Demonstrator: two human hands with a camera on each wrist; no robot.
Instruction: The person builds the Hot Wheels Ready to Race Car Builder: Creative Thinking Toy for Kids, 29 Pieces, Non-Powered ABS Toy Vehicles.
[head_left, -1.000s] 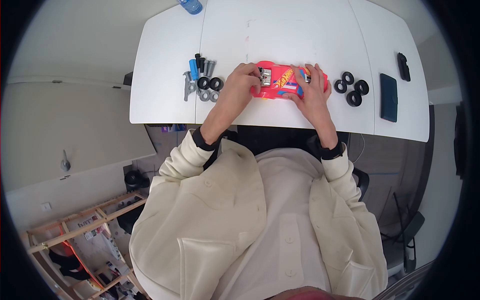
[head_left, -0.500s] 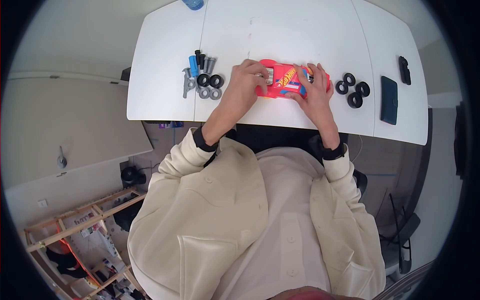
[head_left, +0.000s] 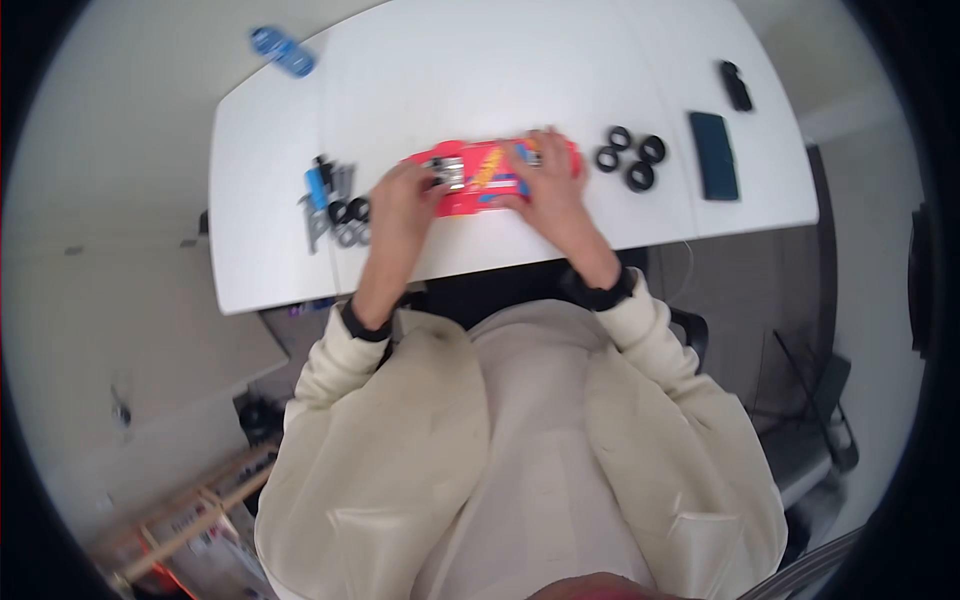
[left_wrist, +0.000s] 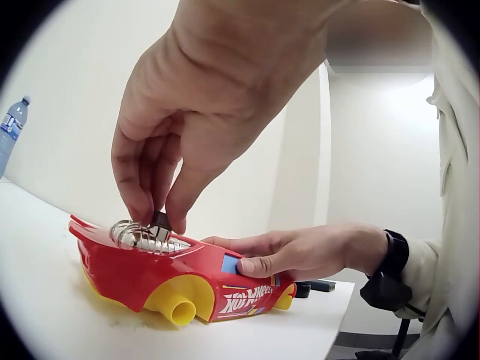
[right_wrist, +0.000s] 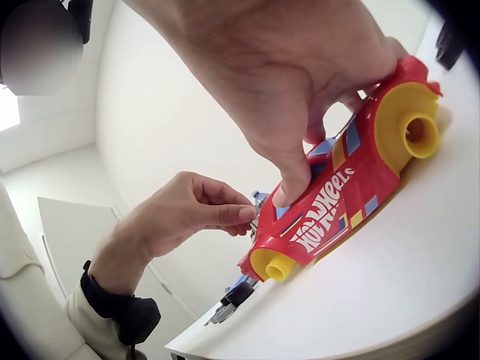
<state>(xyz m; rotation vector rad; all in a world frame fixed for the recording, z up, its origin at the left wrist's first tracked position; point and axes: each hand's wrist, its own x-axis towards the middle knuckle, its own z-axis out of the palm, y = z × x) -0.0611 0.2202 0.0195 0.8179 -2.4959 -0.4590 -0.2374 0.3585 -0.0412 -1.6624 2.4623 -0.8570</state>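
Observation:
A red toy car [head_left: 485, 178] with a yellow underside and bare yellow axle stubs lies on the white table. In the left wrist view the left hand [left_wrist: 202, 112] pinches a small dark piece [left_wrist: 160, 220] between thumb and fingers, at the silver engine part [left_wrist: 139, 235] of the car. The right hand [head_left: 552, 195] grips the car's other end from above, its thumb on the near side, as the right wrist view shows with the hand [right_wrist: 285, 82] over the body [right_wrist: 330, 202].
Left of the car lie a blue tool piece [head_left: 316, 188], grey and black bolts and several small rings. On its right are several black wheels [head_left: 640, 176], a dark phone-like case [head_left: 713, 155] and a black object [head_left: 735, 86]. A blue bottle [head_left: 283, 52] stands at the far left.
The head view has shifted and turned, so the table appears farther left and tilted. Both hands remain at the car; the left hand's fingers are again over the engine part.

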